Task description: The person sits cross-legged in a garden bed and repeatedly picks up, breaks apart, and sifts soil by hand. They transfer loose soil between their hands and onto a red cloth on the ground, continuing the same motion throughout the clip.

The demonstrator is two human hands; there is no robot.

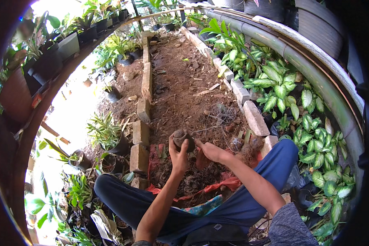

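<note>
My left hand (179, 153) grips a round, dark brown ball of soil (183, 139), with the thumb across its near side. Just right of the ball is my right hand (211, 150), its fingertips close together and pointing at the ball's side. Whether these fingers pinch a thin strand is too small to tell. Beneath both hands, loose dark fibrous soil (193, 180) lies on a red plastic sheet (226, 184) in front of my crossed legs. A tangle of string (223, 115) rests on the ground beyond my right hand. String-wrapped balls (236, 143) sit at the right.
Brick edging (140, 132) on the left and pale blocks (254, 118) on the right border the bare soil path (180, 86). Potted plants (106, 135) stand at left, variegated leafy plants (281, 83) at right. A thick bamboo pole (313, 73) curves along the right side.
</note>
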